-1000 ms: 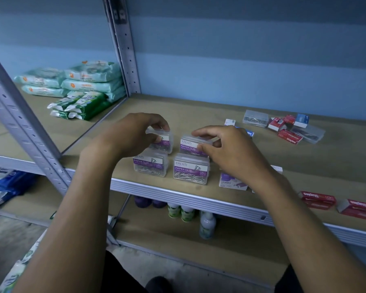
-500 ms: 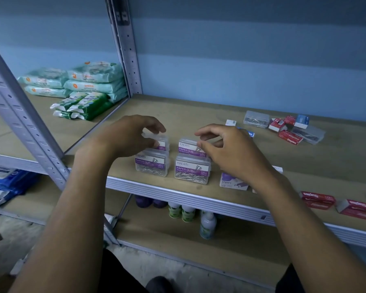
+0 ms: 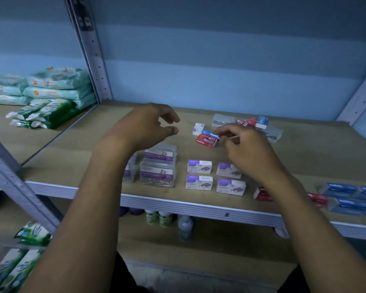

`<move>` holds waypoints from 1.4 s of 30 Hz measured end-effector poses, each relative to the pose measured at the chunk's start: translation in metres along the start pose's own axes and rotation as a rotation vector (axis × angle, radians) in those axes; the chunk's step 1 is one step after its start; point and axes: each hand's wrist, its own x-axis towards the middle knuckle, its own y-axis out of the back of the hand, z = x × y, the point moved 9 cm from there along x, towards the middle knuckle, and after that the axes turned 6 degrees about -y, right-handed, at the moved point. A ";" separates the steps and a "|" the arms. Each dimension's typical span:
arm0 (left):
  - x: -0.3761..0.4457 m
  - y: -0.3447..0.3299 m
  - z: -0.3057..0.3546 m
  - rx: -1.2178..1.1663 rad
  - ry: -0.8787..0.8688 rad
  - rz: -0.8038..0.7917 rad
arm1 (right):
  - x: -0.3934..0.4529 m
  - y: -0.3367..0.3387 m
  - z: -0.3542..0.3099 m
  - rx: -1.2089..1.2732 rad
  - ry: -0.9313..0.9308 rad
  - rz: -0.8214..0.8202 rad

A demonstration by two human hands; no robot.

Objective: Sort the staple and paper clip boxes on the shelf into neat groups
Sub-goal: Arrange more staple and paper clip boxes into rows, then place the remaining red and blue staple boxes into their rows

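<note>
So on the shelf [image 3: 304,149] the clear paper clip boxes [image 3: 157,175] sit in a tight cluster near the front edge, left of centre, one right behind another, with more partly hidden by my left forearm. Just to their right are four white-and-purple staple boxes [image 3: 199,166] laid out two by two, a small gap between each. Further back there's a red staple box [image 3: 206,141] with a blue staple box [image 3: 210,134] touching it from behind, and a small white box [image 3: 198,129] just left of those.

My right hand [image 3: 247,149] is up over the back row of the white staple boxes, fingers curled, fingertips right beside the red and blue pair. Can't tell if it's actually touching them or pinching anything. My left hand [image 3: 145,125] hangs above the paper clip boxes, fingers loosely bent and spread, holding nothing.

Back right there's a mixed pile of clear, red and blue boxes [image 3: 256,122]. Front right, a red box [image 3: 262,194] and some blue boxes [image 3: 342,188] at the edge. Green tissue packs [image 3: 57,81] are stacked on the next bay to the left, and bottles [image 3: 185,227] stand on the shelf below.
</note>
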 end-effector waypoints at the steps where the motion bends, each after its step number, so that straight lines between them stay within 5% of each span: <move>1: 0.005 -0.008 0.007 -0.015 -0.010 -0.014 | 0.001 0.008 0.011 -0.022 -0.011 0.023; 11: 0.039 -0.070 0.049 0.034 -0.059 -0.154 | 0.005 0.055 0.090 -0.162 -0.248 0.095; 29: 0.068 -0.119 0.053 0.244 -0.033 -0.351 | 0.044 0.030 0.107 -0.404 -0.290 -0.163; 42: 0.061 -0.116 0.058 0.100 -0.059 -0.315 | 0.037 0.044 0.100 -0.393 -0.274 -0.052</move>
